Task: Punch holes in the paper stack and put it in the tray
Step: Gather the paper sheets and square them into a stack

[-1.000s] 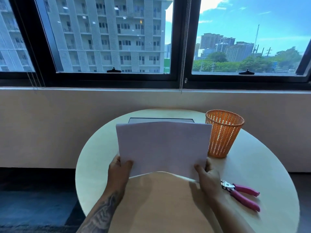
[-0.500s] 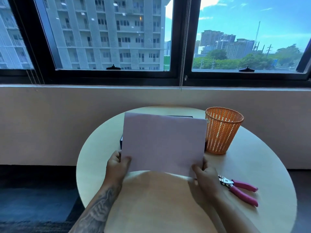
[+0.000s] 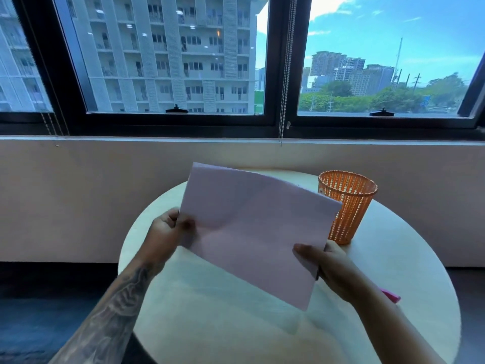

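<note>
Pale paper point(image 3: 257, 227) hangs tilted over the counter point(image 3: 210, 324), pinched at its edges by the left hand point(image 3: 165, 232) and right hand point(image 3: 333, 266). Sheets could slide apart if a grip slips, or bump the basket point(image 3: 346, 206).

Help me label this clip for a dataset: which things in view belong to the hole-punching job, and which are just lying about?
Job: paper stack, held tilted by the left hand and right hand; pink tool handle, mostly hidden behind the right forearm, probably the punch.

Lying about: orange mesh basket, upright on the round table. No tray shows.
</note>
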{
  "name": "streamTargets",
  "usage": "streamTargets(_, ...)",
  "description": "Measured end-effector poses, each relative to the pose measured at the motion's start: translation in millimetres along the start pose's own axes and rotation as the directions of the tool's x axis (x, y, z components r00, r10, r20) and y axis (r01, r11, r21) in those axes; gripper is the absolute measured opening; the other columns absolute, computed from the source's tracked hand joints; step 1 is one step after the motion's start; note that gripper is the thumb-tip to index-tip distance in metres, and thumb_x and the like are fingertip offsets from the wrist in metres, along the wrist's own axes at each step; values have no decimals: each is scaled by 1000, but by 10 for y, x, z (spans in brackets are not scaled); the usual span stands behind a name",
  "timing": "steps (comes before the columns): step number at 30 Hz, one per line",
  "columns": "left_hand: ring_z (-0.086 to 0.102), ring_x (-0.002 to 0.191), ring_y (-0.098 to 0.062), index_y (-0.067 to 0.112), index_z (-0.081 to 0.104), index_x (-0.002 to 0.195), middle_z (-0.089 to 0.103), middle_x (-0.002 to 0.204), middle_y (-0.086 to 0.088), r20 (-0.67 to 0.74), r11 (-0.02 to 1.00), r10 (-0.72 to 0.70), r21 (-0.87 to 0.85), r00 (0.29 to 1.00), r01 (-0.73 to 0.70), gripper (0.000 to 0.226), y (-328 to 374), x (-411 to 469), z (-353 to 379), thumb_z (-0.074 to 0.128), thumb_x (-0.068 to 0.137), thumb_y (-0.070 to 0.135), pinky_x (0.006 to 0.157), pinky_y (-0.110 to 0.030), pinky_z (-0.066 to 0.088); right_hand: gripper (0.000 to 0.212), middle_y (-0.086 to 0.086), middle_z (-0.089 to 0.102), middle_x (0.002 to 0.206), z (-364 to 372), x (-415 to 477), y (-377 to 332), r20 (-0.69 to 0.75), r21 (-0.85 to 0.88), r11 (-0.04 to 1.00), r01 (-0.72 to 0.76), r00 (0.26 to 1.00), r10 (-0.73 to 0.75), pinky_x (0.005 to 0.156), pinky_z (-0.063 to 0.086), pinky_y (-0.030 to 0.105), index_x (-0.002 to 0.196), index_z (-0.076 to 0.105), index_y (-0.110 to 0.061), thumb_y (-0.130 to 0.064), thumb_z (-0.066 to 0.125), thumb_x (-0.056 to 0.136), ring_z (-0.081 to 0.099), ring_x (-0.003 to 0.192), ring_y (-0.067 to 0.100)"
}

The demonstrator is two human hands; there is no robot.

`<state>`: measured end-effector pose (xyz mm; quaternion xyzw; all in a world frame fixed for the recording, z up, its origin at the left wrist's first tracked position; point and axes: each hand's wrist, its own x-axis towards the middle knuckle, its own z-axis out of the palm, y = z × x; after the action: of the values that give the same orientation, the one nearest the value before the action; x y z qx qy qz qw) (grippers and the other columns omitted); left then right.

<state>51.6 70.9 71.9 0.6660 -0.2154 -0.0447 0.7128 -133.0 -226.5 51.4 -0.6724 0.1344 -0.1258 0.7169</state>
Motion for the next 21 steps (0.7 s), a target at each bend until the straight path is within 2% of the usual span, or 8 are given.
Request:
streamTargets(2, 63, 69, -19, 8, 70, 96, 73, 81, -4, -7, 1000, 26, -8, 1000, -26, 36, 114, 76, -35, 75, 67, 30, 68, -34, 53, 48, 31, 66, 98, 9, 4, -29, -11, -21, 999, 27, 1000, -27, 63, 48, 41, 103, 72, -5, -35, 84, 69, 62, 81, 38)
streamTargets(4, 65, 64, -12, 19, 68, 105, 74, 79, 3, -93, 995, 23, -90, 995, -31, 37, 163, 121, -55, 74, 69, 28, 64, -31, 55, 42, 25, 72, 108, 53, 5, -31, -38, 93, 995, 44, 998, -41, 80, 55, 54, 109, 71, -4, -24, 80, 73, 68, 94, 42)
streamTargets(6, 70, 75, -17, 24, 60, 114, 74, 91, 3, -156, 978, -57, -205, 986, 24, 40, 128, 93, -39, 69, 75, 33, 73, -38, 53, 32, 19, 75, 107, 130, 3, -8, -94, 199, 978, 60, 995, -41, 88, 50, 60, 109, 70, -4, -14, 78, 80, 68, 98, 43)
streamTargets(9, 72, 93, -29, 23, 57, 117, 73, 114, -6, -60, 945, -198, -278, 978, 174, 47, -66, -95, 154, 64, 81, 53, 78, -43, 51, 17, 15, 75, 97, 273, 6, 65, -186, 269, 961, 70, 982, -20, 78, 45, 50, 106, 68, -8, -6, 68, 89, 65, 90, 37)
streamTargets(12, 71, 86, -28, 12, 62, 113, 72, 106, -12, 117, 920, -311, -211, 943, 330, 58, -208, -316, 509, 55, 85, 62, 69, -39, 54, 19, 10, 77, 96, 428, 18, 146, -233, 295, 953, 69, 973, 2, 82, 52, 54, 109, 68, -7, -7, 67, 90, 69, 88, 31)
streamTargets(14, 71, 80, -30, 6, 62, 113, 69, 99, -16, 193, 899, -351, -205, 916, 388, 60, -243, -426, 754, 61, 84, 59, 64, -40, 55, 19, 9, 77, 97, 520, 32, 203, -241, 291, 955, 58, 970, 14, 86, 53, 57, 109, 69, -7, -9, 68, 90, 70, 88, 30)
streamTargets(17, 72, 93, -35, 15, 64, 118, 76, 107, -11, 224, 919, -324, -156, 919, 362, 49, -247, -519, 1016, 68, 85, 50, 73, -49, 59, 19, 12, 78, 104, 654, 43, 259, -231, 293, 954, 60, 973, 9, 87, 56, 55, 109, 69, -9, -12, 69, 90, 72, 93, 32)
streamTargets(21, 72, 97, -30, 24, 61, 122, 75, 109, -5, 151, 922, -319, -181, 936, 343, 51, -295, -554, 1140, 72, 78, 45, 75, -48, 61, 15, 6, 79, 96, 739, 28, 275, -223, 312, 949, 48, 975, 24, 84, 57, 48, 106, 69, -14, -13, 68, 92, 73, 89, 26)
